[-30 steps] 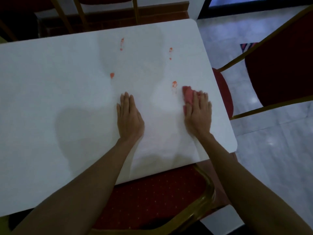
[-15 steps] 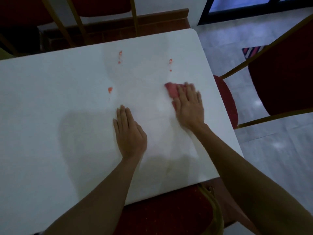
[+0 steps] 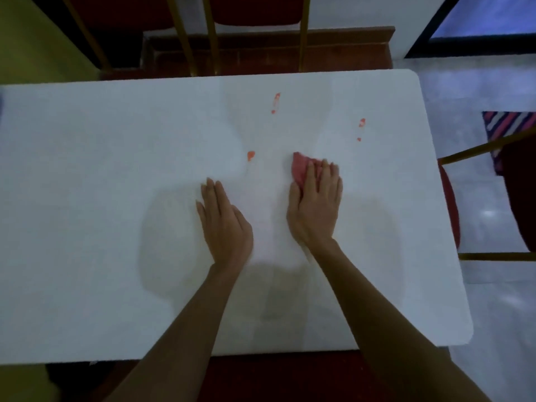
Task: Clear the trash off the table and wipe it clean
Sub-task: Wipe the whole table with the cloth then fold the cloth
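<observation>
A white table fills the view. My right hand presses a pink cloth flat on the tabletop near the middle. My left hand lies flat on the table beside it, fingers together, holding nothing. Orange-red stains show on the table: one spot just left of the cloth, a streak further back, and two small marks at the back right.
Red chairs with gold frames stand behind the table, at the right and under the near edge. A striped mat lies on the tiled floor at right.
My right hand slid the pink cloth leftward across the table, over the stain that was beside it; that stain no longer shows. My left hand stayed flat. The camera tilted.
</observation>
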Demonstrator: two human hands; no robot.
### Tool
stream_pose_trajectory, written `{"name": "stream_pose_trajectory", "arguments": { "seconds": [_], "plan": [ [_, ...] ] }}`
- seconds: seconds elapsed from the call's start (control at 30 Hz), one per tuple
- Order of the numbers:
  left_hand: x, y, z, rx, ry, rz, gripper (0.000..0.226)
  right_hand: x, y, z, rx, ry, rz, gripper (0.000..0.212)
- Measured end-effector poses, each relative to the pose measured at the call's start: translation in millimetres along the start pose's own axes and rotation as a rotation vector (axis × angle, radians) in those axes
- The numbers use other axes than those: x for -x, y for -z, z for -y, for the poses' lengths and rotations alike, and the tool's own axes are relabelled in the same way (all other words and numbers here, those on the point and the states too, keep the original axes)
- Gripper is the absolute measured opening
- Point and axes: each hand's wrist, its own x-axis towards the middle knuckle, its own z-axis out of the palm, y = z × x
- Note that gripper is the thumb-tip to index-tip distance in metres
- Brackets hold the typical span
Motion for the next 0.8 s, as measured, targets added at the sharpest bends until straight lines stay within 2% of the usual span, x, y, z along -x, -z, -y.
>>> {"name": "stream_pose_trajectory", "arguments": {
  "seconds": [0.13, 0.2, 0.27, 0.37, 0.4, 0.43, 0.53, 0.57, 0.63, 0.73, 0.77, 0.8],
  "plan": [
    [-33.3, 1.2, 32.5, -0.003, 0.125, -0.052, 0.053, 27.5, -9.4, 38.8, 0.023, 0.64, 0.264, 0.054],
    [-42.2, 0.5, 40.6, 0.004, 0.142, -0.068, 0.051, 11.6, -13.8, 36.2, 0.08, 0.828, 0.315, 0.053],
    [-41.9, -1.1, 43.0, -0.052, 0.099, -0.102, 0.047, -16.7, -16.8, 34.2, 0.115, 0.811, 0.25, 0.054],
    [-39.5, -2.8, 40.3, -0.09, 0.087, -0.114, 0.046, -54.5, -13.7, 45.3, 0.049, 0.449, 0.147, 0.058],
    [-37.8, -2.1, 39.8, -0.109, 0.089, -0.104, 0.047, -52.6, -15.3, 55.4, 0.016, 0.388, 0.124, 0.058],
    [-37.6, -1.8, 40.1, -0.132, 0.088, -0.095, 0.047, -44.9, -19.8, 66.9, -0.023, 0.423, 0.115, 0.057],
    [-39.4, -1.1, 41.6, -0.173, 0.08, -0.062, 0.048, -18.9, -30.2, 82.2, -0.06, 0.853, 0.267, 0.053],
    [-39.6, -0.7, 41.4, -0.178, 0.076, -0.056, 0.049, -26.2, -30.9, 79.0, -0.056, 0.935, 0.298, 0.052],
    [-41.3, 0.2, 40.0, -0.168, 0.084, -0.058, 0.048, -53.5, -32.5, 72.3, -0.06, 0.879, 0.295, 0.053],
    [-41.1, 0.6, 40.7, -0.181, 0.091, -0.053, 0.048, -68.9, -29.5, 77.5, -0.062, 0.56, 0.147, 0.053],
    [-40.6, 0.5, 41.1, -0.185, 0.089, -0.048, 0.048, -59.5, -30.2, 85.9, -0.071, 0.54, 0.105, 0.052],
    [-39.9, 0.4, 42.2, -0.189, 0.086, -0.038, 0.048, -45.7, -31.1, 92.9, -0.079, 0.595, 0.113, 0.051]
  ]
}}
